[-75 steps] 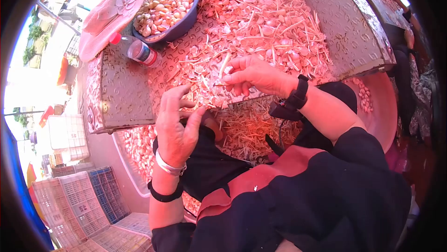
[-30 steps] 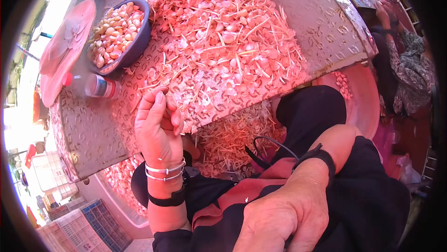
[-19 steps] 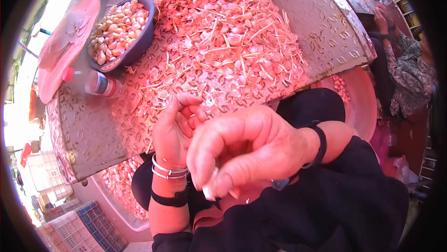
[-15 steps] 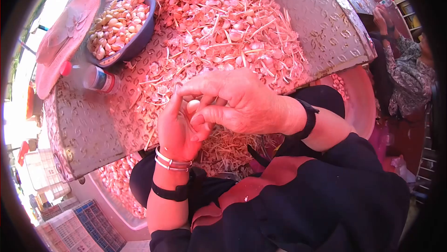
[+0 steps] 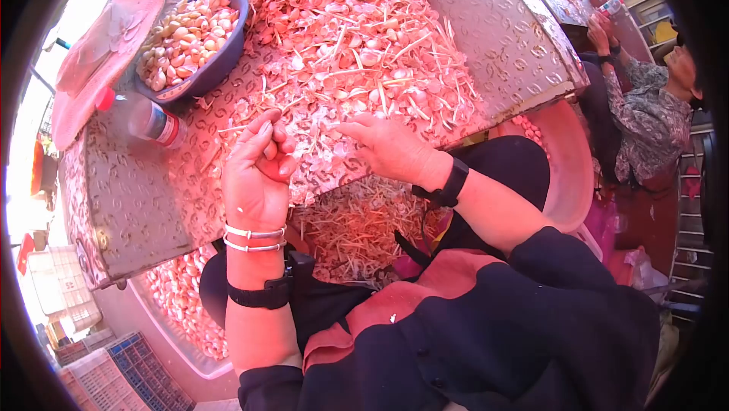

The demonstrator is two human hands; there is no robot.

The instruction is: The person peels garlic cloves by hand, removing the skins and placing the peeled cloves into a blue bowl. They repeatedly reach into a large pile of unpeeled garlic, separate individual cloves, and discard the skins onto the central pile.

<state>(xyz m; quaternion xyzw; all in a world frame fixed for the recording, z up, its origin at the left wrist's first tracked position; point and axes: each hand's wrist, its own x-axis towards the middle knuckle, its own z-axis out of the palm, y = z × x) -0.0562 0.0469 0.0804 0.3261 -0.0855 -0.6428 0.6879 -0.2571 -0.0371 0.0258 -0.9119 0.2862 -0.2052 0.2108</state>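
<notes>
Left hand (image 5: 254, 176) curled narrow, contents hidden. Right hand (image 5: 387, 149) spread flat on near edge of garlic pile (image 5: 357, 54). Best picking one clove cleanly; peeled bowl (image 5: 190, 39) far left.

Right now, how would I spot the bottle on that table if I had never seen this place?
Start at the patterned metal table heaped with garlic skins and stalks. Go to its far left corner, where a dark bowl of peeled cloves sits beside a pink hat. The bottle lies on its side just below the bowl: small, clear, red-capped, with a label, the only plastic thing among the peelings.
</notes>
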